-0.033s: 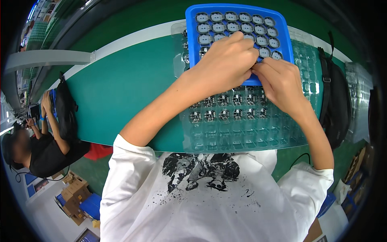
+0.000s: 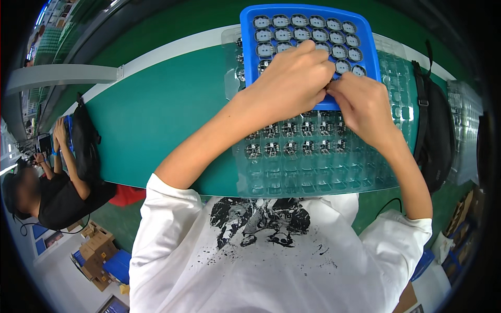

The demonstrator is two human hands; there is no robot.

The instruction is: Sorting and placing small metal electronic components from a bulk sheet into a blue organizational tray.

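Observation:
My left hand [image 2: 302,75] and my right hand [image 2: 364,104] meet over the near part of a blue tray [image 2: 373,57]. Both have their fingers pinched together around a small dark part, mostly hidden between the fingertips. Rows of round grey parts with dark rims [image 2: 299,34] fill the far side of the tray. Under and in front of the tray lies a clear plastic blister tray [image 2: 282,175]. Its upper rows hold small black-and-silver parts [image 2: 290,148], while its nearest rows of pockets hold none. My left forearm crosses over the tray's near left corner.
A green mat [image 2: 156,115] covers the bench. More clear blister trays [image 2: 399,88] lie right of the blue tray, beside a black bag [image 2: 436,125]. At far left a person in black [image 2: 62,195] works near another dark bag [image 2: 86,138].
My right hand's fingers have shifted slightly at the pinch, with the index finger moved a little up and left. My left hand stays in place.

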